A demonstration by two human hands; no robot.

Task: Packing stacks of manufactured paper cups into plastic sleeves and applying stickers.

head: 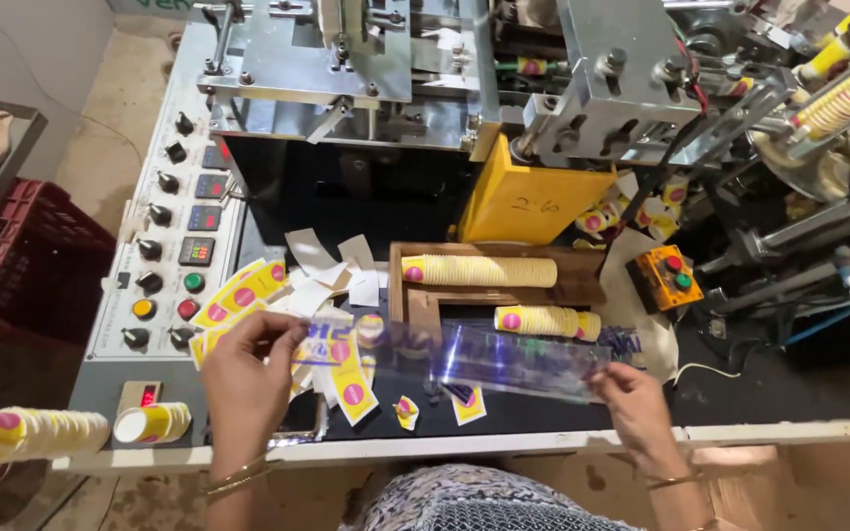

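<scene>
Presently both hands grip a clear plastic sleeve above the bench, long axis nine to three o'clock, left hand and right hand pinching opposite ends.

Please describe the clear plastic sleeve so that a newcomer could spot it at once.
Start at the yellow box on the machine, then come down past the wooden tray. The clear plastic sleeve stretches between both hands; unlike the paper cutouts nearby, it is see-through and shiny.
</scene>
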